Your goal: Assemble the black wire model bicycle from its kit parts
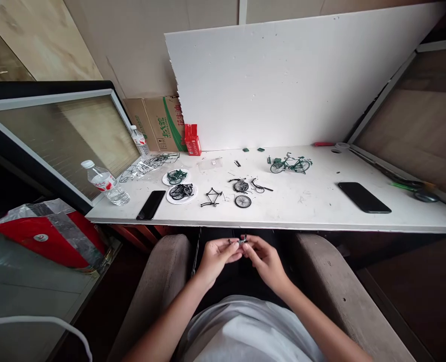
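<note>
Over my lap, just below the table's front edge, my left hand (220,257) and my right hand (262,255) meet, fingers pinched on one small dark model bicycle part (241,242). Its exact kind is too small to make out. On the table beyond lie a black model bicycle frame (212,196), a loose spoked wheel (243,201), another wheel (241,186) with dark parts beside it, and a thin curved black part (261,187). Farther back, a green model bicycle (291,164) stands assembled.
Two paper plates (193,197) hold green and black parts. Phones lie at left (151,205) and right (364,197). A water bottle (106,183), a red box (193,140) and a cardboard box (157,123) stand at left. A white board (268,80) closes the back; armrests (172,261) flank me.
</note>
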### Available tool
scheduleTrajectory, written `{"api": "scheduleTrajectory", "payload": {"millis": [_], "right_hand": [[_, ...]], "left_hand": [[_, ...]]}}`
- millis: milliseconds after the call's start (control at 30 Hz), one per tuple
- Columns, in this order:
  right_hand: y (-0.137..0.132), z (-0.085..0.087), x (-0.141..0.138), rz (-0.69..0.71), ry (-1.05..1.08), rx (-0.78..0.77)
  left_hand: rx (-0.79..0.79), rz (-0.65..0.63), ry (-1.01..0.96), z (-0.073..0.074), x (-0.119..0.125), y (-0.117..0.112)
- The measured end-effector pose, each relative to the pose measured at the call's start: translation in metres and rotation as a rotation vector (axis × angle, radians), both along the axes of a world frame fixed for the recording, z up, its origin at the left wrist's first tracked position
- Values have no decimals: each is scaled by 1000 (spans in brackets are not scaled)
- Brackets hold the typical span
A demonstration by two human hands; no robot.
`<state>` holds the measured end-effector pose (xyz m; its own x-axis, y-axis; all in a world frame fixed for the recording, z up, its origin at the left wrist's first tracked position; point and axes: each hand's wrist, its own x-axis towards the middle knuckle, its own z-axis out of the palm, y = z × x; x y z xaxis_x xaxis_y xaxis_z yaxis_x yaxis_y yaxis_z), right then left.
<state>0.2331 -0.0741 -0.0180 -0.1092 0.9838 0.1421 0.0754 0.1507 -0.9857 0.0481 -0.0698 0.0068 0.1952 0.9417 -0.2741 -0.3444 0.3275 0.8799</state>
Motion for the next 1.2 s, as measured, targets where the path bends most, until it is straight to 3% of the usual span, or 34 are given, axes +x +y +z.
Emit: {"api": "scheduleTrajectory", "payload": {"millis": [167,267,467,700,1000,1200], "right_hand": [[59,37,1,69,110,-14],[81,50,4,147,158,-46],[88,46,11,165,188,-116],[101,40,20,246,207,-193],[114,58,30,294,75,-237],[125,59,29,283,105,-265]], "left_hand": [[127,-46,-68,24,3,48],[161,-50,-71,33,1,64],[180,-131,-15,32,-2,71],[189,-122,32,32,-1,79],[217,-195,146,26,-3,95],[256,-260,270,27,-4,108]]}}
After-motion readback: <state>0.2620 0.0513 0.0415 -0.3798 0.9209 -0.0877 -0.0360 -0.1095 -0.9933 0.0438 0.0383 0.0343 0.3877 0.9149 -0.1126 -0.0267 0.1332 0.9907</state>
